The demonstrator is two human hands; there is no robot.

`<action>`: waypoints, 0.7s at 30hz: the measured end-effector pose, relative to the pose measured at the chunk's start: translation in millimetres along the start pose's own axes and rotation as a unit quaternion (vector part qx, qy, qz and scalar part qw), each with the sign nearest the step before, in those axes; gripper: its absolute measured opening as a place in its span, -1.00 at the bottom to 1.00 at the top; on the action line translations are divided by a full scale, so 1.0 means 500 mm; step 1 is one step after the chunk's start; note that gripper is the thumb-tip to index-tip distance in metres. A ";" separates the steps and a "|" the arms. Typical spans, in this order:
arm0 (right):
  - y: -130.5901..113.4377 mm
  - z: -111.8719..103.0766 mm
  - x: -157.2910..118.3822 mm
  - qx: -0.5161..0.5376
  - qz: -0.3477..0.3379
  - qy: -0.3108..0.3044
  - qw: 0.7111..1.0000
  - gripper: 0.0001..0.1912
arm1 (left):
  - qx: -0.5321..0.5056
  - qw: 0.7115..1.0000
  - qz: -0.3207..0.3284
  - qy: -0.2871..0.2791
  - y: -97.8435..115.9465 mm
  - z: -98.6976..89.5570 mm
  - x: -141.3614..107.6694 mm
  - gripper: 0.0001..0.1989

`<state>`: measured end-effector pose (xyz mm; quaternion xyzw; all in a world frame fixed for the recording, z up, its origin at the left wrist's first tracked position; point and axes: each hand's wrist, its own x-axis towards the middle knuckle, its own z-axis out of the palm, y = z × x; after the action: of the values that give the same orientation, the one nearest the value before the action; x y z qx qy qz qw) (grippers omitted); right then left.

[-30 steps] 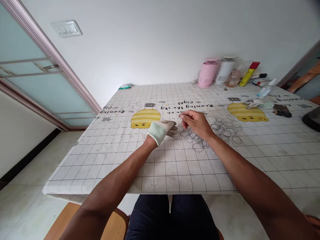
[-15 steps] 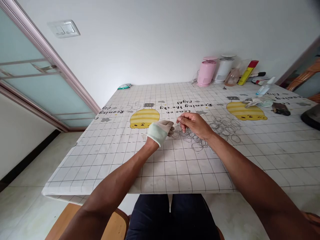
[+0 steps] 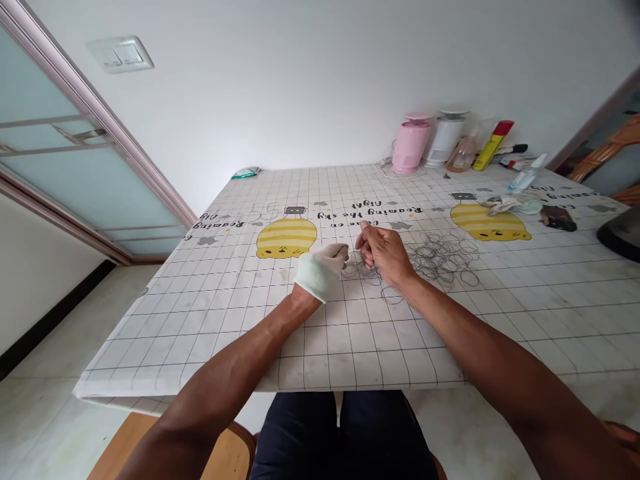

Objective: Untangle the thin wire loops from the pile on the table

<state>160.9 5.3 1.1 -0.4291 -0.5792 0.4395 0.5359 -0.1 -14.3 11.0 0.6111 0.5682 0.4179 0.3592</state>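
A tangle of thin dark wire-like loops lies on the table, partly hidden behind my right hand and forearm. My left hand, in a pale glove with a light green cuff, is closed at the tangle's left edge; what its fingers pinch is too small to make out. Bare and curled, my right hand hovers just to the right of it, over the loops. Its fingers are bent inward, and I cannot make out what they hold. A small gap separates the two hands.
A checked tablecloth covers the table. Along the wall stand a pink cylinder, a white cylinder, a bottle and a yellow can. A crumpled glove and a dark item lie at the right.
My right hand has turned at the wrist and curled its fingers more tightly. My left hand has rolled slightly, its fingers closer together. The view has shifted a little.
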 end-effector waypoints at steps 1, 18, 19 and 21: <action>0.002 0.000 0.001 -0.012 -0.003 0.018 1.000 -0.33 | 0.016 1.000 0.012 0.011 0.002 0.002 -0.004 -0.82; -0.028 -0.010 -0.010 -0.223 -0.116 -0.005 0.968 -0.75 | -0.231 0.966 -0.115 0.003 -0.011 -0.023 0.045 -0.86; -0.027 -0.009 -0.011 -0.237 -0.126 0.004 0.963 -0.79 | -0.246 0.963 -0.111 0.007 -0.014 -0.025 0.048 -0.86; -0.024 -0.009 -0.012 -0.254 -0.141 0.018 0.957 -0.82 | -0.272 0.957 -0.106 0.007 -0.016 -0.028 0.052 -0.87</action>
<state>165.3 -3.1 11.4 -0.4727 -0.7165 0.1899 0.4766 -16.1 11.9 11.7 0.4243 0.4969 0.5202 0.5499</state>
